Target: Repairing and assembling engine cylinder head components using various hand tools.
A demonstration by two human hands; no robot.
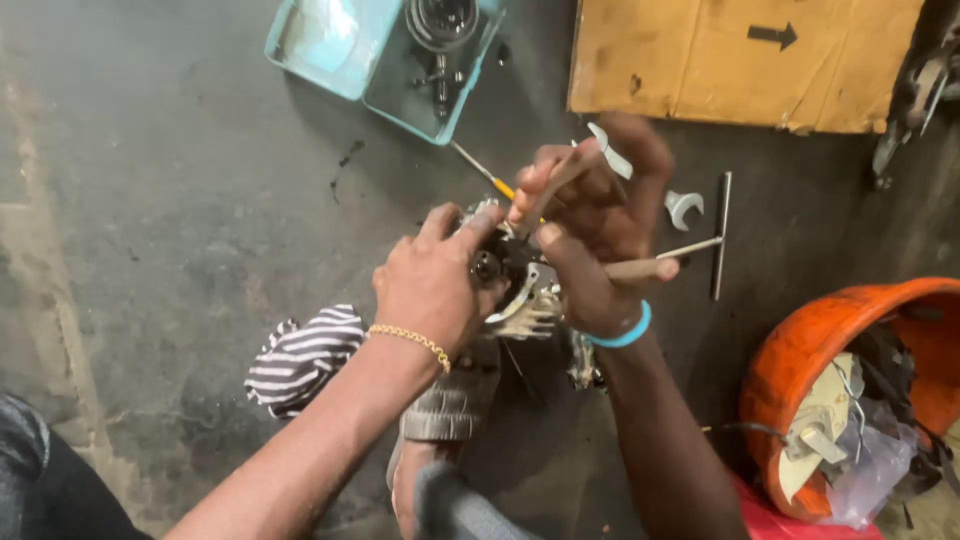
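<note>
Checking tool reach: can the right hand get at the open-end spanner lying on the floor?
Probably yes, once freed. The spanner lies bare on the floor just beyond the right hand, nothing between them, but that hand is gripping a wooden handle.

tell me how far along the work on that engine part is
Done: parts already sit in the teal tray. In hand: left hand steadies the metal engine part; right hand works a wooden-handled tool into it. Left: assembly looks mostly whole; T-wrench and spanner lie on the floor.
</note>
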